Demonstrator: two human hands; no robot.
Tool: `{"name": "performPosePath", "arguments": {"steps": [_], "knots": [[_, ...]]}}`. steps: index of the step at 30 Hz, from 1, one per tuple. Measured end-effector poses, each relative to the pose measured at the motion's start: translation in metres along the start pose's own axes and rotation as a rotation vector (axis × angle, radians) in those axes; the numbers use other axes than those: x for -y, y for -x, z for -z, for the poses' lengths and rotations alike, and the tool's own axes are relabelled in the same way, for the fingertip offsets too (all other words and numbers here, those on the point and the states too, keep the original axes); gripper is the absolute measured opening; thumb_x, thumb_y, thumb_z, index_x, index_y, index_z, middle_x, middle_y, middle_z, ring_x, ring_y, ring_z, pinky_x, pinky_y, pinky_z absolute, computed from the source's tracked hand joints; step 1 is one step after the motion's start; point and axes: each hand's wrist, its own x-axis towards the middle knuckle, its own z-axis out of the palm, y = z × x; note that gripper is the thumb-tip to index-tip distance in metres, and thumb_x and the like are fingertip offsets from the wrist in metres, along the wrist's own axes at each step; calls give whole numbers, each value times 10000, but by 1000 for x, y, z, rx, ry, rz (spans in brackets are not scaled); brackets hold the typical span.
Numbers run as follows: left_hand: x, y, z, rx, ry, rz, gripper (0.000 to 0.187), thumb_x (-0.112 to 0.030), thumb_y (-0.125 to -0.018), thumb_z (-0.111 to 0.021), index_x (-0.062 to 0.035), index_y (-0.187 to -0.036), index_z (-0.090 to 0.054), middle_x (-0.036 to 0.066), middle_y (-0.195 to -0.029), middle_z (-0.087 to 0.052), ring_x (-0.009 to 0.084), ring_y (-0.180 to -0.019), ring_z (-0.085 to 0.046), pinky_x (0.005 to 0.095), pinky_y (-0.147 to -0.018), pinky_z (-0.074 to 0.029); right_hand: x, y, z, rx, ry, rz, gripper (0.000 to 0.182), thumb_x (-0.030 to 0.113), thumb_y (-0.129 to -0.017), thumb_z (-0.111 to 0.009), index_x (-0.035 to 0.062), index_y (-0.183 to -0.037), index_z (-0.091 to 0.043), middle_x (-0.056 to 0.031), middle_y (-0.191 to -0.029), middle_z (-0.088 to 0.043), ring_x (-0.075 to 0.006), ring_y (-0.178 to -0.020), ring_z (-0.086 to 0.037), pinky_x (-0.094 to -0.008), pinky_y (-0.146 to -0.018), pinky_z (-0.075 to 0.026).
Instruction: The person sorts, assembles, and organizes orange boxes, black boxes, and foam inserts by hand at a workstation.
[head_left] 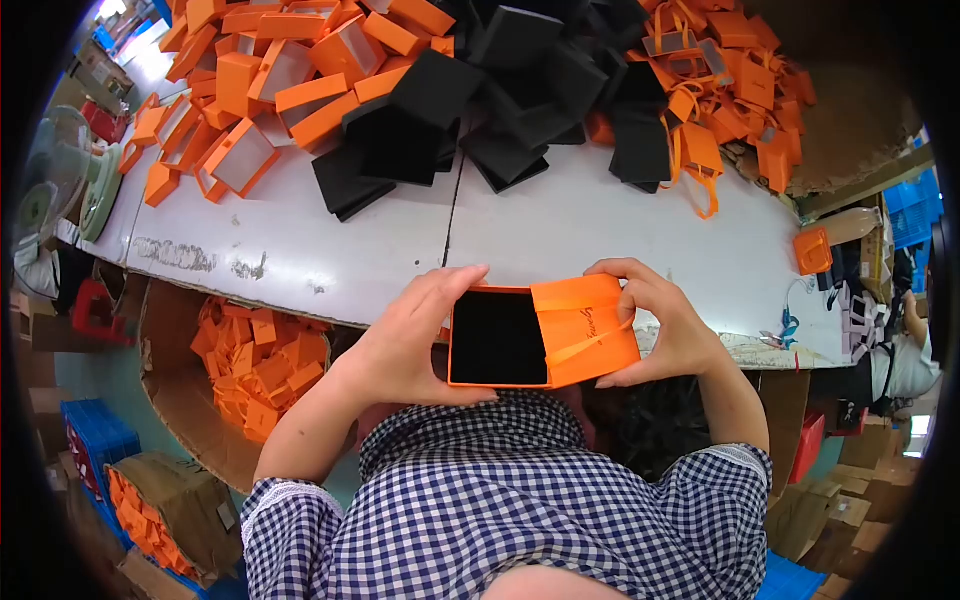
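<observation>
Between my two hands, close to the table's front edge, is an orange drawer-style gift box. My left hand (405, 335) grips the left end of its orange tray (515, 386), thumb along the near side and fingers along the far side. A black pad (494, 340) fills the tray. At the right, my right hand (675, 320) is closed around the orange sleeve (605, 366), which carries dark lettering and an orange ribbon (580, 348). The sleeve sits slightly tilted against the tray's right end, overlapping it in this view.
Orange boxes (240, 85) are heaped at the back left of the white table (330, 250), black pads (430, 90) in the middle, ribboned orange sleeves (755, 85) at the right. Below the left edge, a cardboard carton (165, 370) holds orange pieces. A person (905, 365) is far right.
</observation>
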Motion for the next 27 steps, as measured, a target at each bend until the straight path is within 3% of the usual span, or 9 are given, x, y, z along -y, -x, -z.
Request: {"name": "performPosePath", "arguments": {"steps": [5,7,10,14,15,17,20,23,27], "knots": [[1,2,-16,-55,58,-28,1199,-374,-607,-944,-27,-1529,-261,225,-1414,-444,398,-1334,-427,461,-1103,-389,9,-11,-34,-130,23,105,588,273,-587,-953,52,-877,-492,-209,-1312,-547,-333,-1101,-612,-370,-848,-537],[-2,3,-27,-56,141,-107,1387,-460,-587,-950,-30,-1574,-76,275,-1546,-250,460,-1447,-251,506,-1179,-282,13,-20,-50,-133,19,141,579,281,-598,-948,51,-885,-501,-212,-1317,-542,-332,-1097,-614,-368,-822,-543],[-1,13,-33,-167,117,-163,1392,-465,-609,-939,-27,-1577,-40,282,-1586,-172,471,-1469,-209,511,-1197,-247,10,-38,-81,-102,-74,205,616,309,-605,-949,25,-997,-567,-213,-1350,-522,-347,-1172,-591,-378,-890,-536],[-13,71,25,-44,19,214,1312,-455,-610,-940,3,-1568,-169,307,-1571,-237,471,-1471,-228,515,-1195,-238,26,-64,-80,13,-168,161,830,334,-630,-941,19,-1298,-562,-196,-1332,-541,-353,-1263,-532,-407,-996,-494],[-14,104,50,-110,22,344,1266,-466,-598,-939,17,-1547,-254,310,-1558,-276,465,-1468,-249,513,-1193,-236,18,-68,-70,-103,-87,167,781,324,-651,-929,22,-1276,-572,-192,-1305,-556,-356,-1246,-535,-417,-1004,-481],[-46,128,113,-31,-535,498,1235,-517,-599,-910,17,-1531,-301,307,-1583,-240,448,-1469,-262,505,-1190,-239,-19,-84,-48,-342,113,117,683,308,-699,-900,24,-1236,-587,-180,-1249,-580,-361,-1195,-543,-428,-992,-469],[-13,122,134,-239,-576,563,1044,-491,-677,-862,-35,-1490,-392,276,-1596,-228,448,-1466,-260,533,-1174,-255,-59,-133,-34,-562,499,103,577,292,-748,-861,22,-1184,-598,-151,-1120,-589,-352,-1070,-554,-428,-904,-479],[67,81,155,-301,-946,438,873,-423,-757,-816,-67,-1463,-445,218,-1624,-207,406,-1492,-220,504,-1181,-259,-73,-163,-37,-535,684,-78,575,335,-757,-844,8,-1164,-602,-145,-1084,-584,-329,-1024,-574,-404,-884,-475],[149,48,195,-361,-1125,610,918,-443,-741,-815,-48,-1466,-414,189,-1614,-212,391,-1479,-231,559,-1153,-270,-88,-163,-32,-482,581,-62,464,290,-796,-812,23,-1118,-611,-129,-1024,-580,-350,-972,-590,-425,-848,-483]]}}
